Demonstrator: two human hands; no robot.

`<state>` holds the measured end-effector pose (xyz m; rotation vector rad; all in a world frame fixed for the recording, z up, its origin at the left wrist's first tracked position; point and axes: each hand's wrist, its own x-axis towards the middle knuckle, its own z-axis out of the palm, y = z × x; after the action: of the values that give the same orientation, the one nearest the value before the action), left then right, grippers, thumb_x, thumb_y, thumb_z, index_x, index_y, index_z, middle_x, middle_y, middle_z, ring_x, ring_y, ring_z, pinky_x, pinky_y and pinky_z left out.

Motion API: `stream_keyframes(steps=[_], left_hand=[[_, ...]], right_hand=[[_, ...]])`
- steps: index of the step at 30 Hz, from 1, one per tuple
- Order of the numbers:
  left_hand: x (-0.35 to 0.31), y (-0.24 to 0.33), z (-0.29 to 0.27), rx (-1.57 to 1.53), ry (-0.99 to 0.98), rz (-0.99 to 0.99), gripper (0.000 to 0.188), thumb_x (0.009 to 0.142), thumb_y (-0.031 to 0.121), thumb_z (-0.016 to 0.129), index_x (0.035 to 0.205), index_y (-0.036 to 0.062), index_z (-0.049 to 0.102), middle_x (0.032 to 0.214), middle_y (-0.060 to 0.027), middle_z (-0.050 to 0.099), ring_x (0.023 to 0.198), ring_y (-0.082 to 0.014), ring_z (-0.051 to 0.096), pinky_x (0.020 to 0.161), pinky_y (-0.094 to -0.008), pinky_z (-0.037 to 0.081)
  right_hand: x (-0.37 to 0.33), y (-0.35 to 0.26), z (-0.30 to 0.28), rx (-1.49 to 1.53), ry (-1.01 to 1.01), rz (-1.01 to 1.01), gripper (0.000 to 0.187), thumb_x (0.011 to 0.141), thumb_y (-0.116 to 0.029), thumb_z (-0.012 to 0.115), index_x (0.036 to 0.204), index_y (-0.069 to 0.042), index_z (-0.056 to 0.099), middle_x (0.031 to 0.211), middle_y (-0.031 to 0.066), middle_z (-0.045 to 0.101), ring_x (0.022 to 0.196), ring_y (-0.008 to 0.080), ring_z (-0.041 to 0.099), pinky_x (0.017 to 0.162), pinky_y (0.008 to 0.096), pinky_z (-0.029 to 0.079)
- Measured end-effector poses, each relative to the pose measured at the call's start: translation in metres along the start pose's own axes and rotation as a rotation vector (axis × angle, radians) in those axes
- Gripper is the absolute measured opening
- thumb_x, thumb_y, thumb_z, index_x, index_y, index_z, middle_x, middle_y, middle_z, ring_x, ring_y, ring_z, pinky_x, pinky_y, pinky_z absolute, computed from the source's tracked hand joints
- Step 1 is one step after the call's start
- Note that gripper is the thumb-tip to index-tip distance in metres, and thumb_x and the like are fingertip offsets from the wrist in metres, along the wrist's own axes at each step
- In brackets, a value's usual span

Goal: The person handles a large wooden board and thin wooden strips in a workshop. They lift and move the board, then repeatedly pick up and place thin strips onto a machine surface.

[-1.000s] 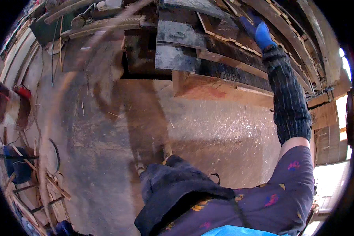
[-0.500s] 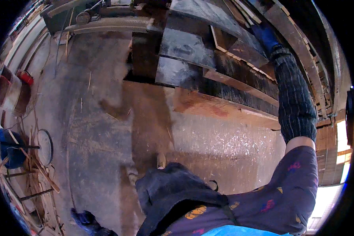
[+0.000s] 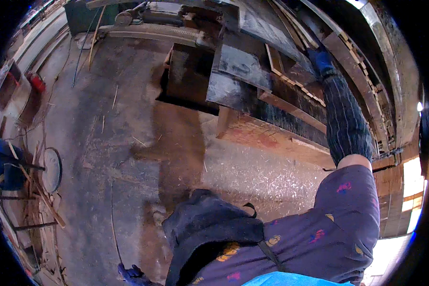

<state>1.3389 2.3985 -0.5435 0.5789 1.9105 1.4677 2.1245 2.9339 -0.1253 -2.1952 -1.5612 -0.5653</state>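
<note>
Gloves [image 3: 325, 69] in blue cover both hands; the left hand [image 3: 132, 275], low over the floor [image 3: 90, 157], has its fingers curled at the near end of a thin strip [image 3: 113, 224], which runs away from it over the floor; whether the strip's far end touches the floor, I cannot tell. The right hand [image 3: 319, 58] reaches to the right-hand edge of a stack of dark boards [image 3: 243, 64], beside the near ends of some narrow slats [image 3: 291, 24]; its fingers are partly hidden, so how far open it is, or whether it grips anything, I cannot tell. Beneath the stack's near edge is a reddish-brown block [image 3: 262, 136]; just beside its left edge sits a dark box [image 3: 188, 74]; toward the floor's left edge are a pale round disc [image 3: 52, 170] and a blue container [image 3: 9, 164].
</note>
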Motion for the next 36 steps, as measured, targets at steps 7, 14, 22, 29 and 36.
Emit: stream_keyframes(steps=[7, 14, 22, 29, 36], left_hand=[[0.026, 0.025, 0.048, -0.345, 0.13, -0.28, 0.014, 0.093, 0.017, 0.062, 0.104, 0.0138, 0.054, 0.064, 0.0051, 0.039, 0.055, -0.0053, 0.037, 0.063, -0.0279, 0.043], [0.048, 0.07, 0.11, -0.43, 0.082, -0.407, 0.018, 0.091, 0.021, 0.068, 0.101, 0.0134, 0.056, 0.054, 0.0082, 0.033, 0.043, -0.0045, 0.03, 0.054, -0.0231, 0.034], [0.022, 0.063, 0.124, -0.346, 0.111, -0.372, 0.017, 0.09, 0.02, 0.068, 0.099, 0.0101, 0.058, 0.055, 0.005, 0.035, 0.044, -0.0054, 0.032, 0.049, -0.0256, 0.036], [-0.013, 0.05, 0.089, -0.373, 0.207, -0.402, 0.015, 0.09, 0.021, 0.068, 0.097, 0.0107, 0.061, 0.059, 0.0059, 0.037, 0.048, -0.0049, 0.032, 0.051, -0.026, 0.037], [-0.015, 0.048, 0.08, -0.198, 0.241, -0.393, 0.017, 0.088, 0.023, 0.069, 0.098, 0.0126, 0.061, 0.064, 0.006, 0.037, 0.051, -0.0049, 0.032, 0.056, -0.0266, 0.038]], right_hand=[[-0.013, -0.024, -0.015, 0.395, 0.045, -0.086, 0.093, 0.077, -0.066, 0.07, 0.142, -0.003, 0.047, 0.15, 0.0189, 0.042, 0.14, 0.0327, 0.039, 0.113, 0.041, 0.033], [0.0, -0.036, -0.007, 0.096, -0.084, -0.062, 0.066, 0.093, -0.054, 0.056, 0.139, -0.007, 0.052, 0.145, 0.0214, 0.048, 0.134, 0.0356, 0.045, 0.11, 0.0419, 0.036], [-0.014, -0.015, -0.005, 0.107, -0.081, -0.132, 0.057, 0.096, -0.048, 0.052, 0.139, -0.01, 0.052, 0.141, 0.0199, 0.052, 0.132, 0.038, 0.047, 0.109, 0.0435, 0.037], [0.01, -0.034, -0.008, -0.182, -0.108, -0.266, 0.05, 0.097, -0.035, 0.051, 0.138, -0.006, 0.05, 0.134, 0.0216, 0.056, 0.125, 0.04, 0.05, 0.105, 0.0452, 0.04], [0.018, -0.028, -0.003, -0.179, 0.05, -0.322, 0.048, 0.1, -0.031, 0.047, 0.142, -0.007, 0.047, 0.13, 0.0149, 0.059, 0.112, 0.0299, 0.055, 0.099, 0.0396, 0.042]])
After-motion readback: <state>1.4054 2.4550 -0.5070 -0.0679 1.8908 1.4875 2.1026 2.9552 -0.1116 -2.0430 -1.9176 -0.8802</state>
